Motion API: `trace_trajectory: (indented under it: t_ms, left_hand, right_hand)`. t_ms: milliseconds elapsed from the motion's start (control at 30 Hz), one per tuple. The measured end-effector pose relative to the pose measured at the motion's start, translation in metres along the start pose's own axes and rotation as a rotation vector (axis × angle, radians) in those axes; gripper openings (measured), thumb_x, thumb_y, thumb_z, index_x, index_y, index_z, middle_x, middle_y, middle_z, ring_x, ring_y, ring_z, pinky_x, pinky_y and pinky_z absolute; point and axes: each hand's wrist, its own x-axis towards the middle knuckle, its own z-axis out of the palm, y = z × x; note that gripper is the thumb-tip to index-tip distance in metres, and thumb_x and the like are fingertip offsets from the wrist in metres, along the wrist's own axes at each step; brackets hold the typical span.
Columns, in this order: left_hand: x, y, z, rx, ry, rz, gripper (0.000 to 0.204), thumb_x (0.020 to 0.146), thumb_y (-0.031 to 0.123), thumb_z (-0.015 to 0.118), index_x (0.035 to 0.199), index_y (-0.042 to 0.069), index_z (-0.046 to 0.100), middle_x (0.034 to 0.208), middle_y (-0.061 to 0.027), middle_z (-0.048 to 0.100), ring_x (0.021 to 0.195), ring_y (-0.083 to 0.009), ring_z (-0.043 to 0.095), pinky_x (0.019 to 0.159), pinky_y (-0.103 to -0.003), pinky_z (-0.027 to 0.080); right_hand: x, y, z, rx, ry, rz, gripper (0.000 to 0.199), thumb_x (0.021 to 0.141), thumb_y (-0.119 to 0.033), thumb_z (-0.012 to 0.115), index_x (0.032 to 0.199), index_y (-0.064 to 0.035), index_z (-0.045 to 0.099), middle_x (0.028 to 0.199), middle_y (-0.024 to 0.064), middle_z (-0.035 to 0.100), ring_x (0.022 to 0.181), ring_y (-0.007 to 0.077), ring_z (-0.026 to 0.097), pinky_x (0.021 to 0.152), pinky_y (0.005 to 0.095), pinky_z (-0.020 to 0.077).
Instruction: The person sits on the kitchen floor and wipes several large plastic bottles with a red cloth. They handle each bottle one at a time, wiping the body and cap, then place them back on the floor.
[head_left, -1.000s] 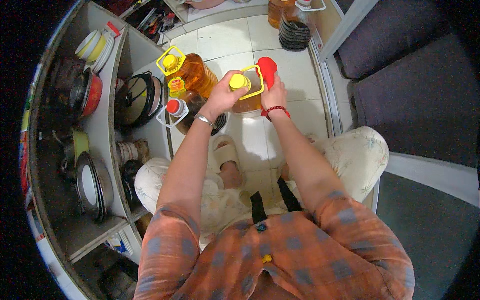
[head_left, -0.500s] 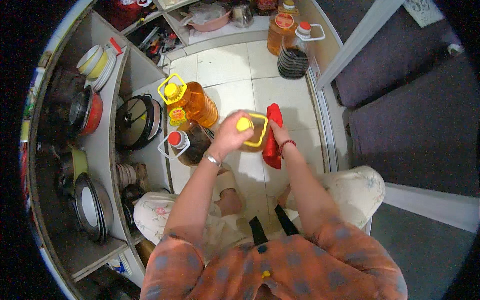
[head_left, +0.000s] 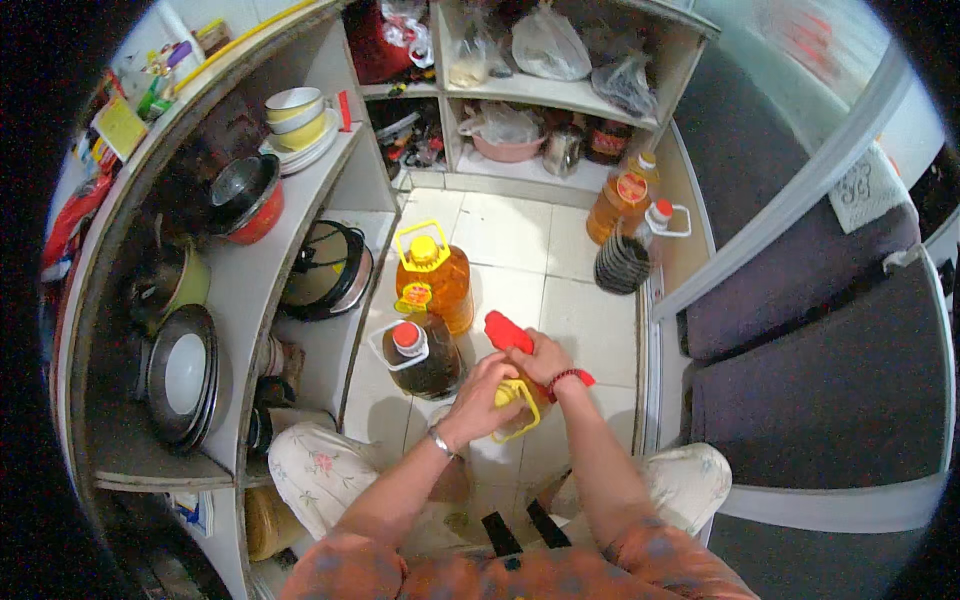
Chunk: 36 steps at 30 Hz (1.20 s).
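White floor tiles lie beneath both hands. The left hand [head_left: 487,398] clasps the yellow-handled oil bottle [head_left: 517,405] by its top, and the right hand [head_left: 543,362], just beyond, grips a red bottle [head_left: 507,332]. Best keep both upright and steady.

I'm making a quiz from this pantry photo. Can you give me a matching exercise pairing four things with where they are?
Things:
1. left hand
2. amber oil jug
3. stacked bowls
4. pink basin

Places:
A. upper left shelf
B. floor, behind the dark jug
C. on the yellow cap and handle
D. back shelf

Pairs: 1-C, 2-B, 3-A, 4-D
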Motion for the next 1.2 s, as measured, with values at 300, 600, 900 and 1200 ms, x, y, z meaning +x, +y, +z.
trace_trajectory:
  t_ms: [300,600,900,1200]
  left_hand:
    - [-0.026,0.007,-0.014,-0.081,-0.153,-0.803,0.079,0.075,0.036,0.072,0.135,-0.004,0.037,0.124,-0.0238,0.055,0.111,-0.0339,0.058,0.096,-0.039,0.045]
    - [-0.007,-0.016,0.002,-0.310,-0.125,-0.638,0.063,0.075,0.026,0.069,0.128,-0.002,0.049,0.111,-0.0185,0.064,0.103,-0.0283,0.063,0.089,-0.036,0.049]
    - [0.013,0.011,0.002,0.028,-0.277,-0.495,0.074,0.074,0.030,0.068,0.136,0.000,0.041,0.113,-0.0214,0.063,0.106,-0.0343,0.060,0.092,-0.040,0.047]
    - [-0.036,0.037,0.014,0.422,-0.397,-0.298,0.086,0.074,0.027,0.072,0.144,0.001,0.028,0.149,-0.0277,0.022,0.134,-0.0415,0.033,0.106,-0.044,0.037]
  right_hand:
    - [-0.006,0.029,0.023,0.087,-0.097,0.052,0.050,0.084,-0.041,0.064,0.116,-0.0036,0.057,0.102,0.0175,0.067,0.095,0.0294,0.064,0.085,0.0375,0.0481]
    - [-0.013,0.042,0.026,0.297,0.120,0.118,0.049,0.082,-0.043,0.063,0.112,-0.0045,0.059,0.102,0.0209,0.066,0.100,0.0360,0.063,0.086,0.0423,0.0484]
    - [-0.016,0.033,0.007,0.491,0.243,0.088,0.042,0.083,-0.033,0.066,0.113,-0.0048,0.060,0.097,0.0168,0.067,0.092,0.0280,0.064,0.083,0.0372,0.0489]
    - [-0.010,0.009,0.003,0.061,-0.322,-0.114,0.060,0.081,-0.054,0.061,0.123,-0.0129,0.059,0.115,0.0200,0.063,0.105,0.0345,0.061,0.092,0.0404,0.0464]
